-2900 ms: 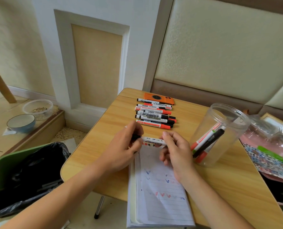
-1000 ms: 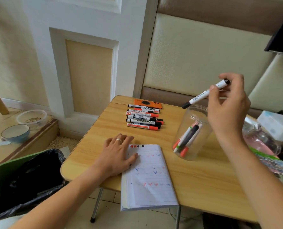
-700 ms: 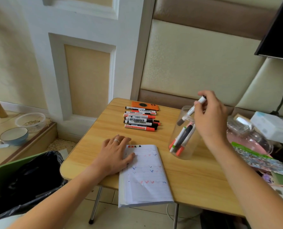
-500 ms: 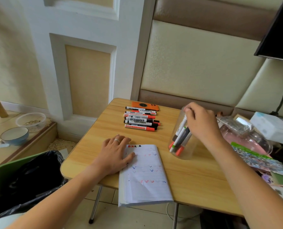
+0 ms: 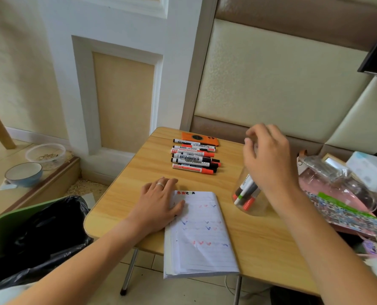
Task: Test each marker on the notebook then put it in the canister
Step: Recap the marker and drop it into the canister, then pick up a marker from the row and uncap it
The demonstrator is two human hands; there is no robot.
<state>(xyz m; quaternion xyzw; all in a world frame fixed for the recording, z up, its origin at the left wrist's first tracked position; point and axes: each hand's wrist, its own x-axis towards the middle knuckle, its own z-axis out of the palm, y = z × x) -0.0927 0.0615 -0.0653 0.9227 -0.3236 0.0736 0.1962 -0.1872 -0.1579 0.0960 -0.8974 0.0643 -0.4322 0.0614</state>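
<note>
A lined notebook (image 5: 199,234) with red and blue tick marks lies open at the table's front edge. My left hand (image 5: 159,203) rests flat on its left side, fingers straight. A clear plastic canister (image 5: 252,205) stands to the right with several markers (image 5: 245,193) leaning inside. My right hand (image 5: 267,157) hovers over the canister's mouth, fingers loosely curled, holding nothing, and hides the canister's upper part. A row of several capped markers (image 5: 194,159) lies at the back of the table.
The wooden table (image 5: 139,179) holds an orange phone (image 5: 199,136) behind the marker row. A pink bag and clutter (image 5: 337,190) crowd the right side. A green bin with a black liner (image 5: 33,236) stands at the left, bowls (image 5: 24,173) on the floor beyond.
My right hand carried a black-capped marker down into the canister, let it go, and has risen slightly above the mouth. My left hand stayed on the notebook.
</note>
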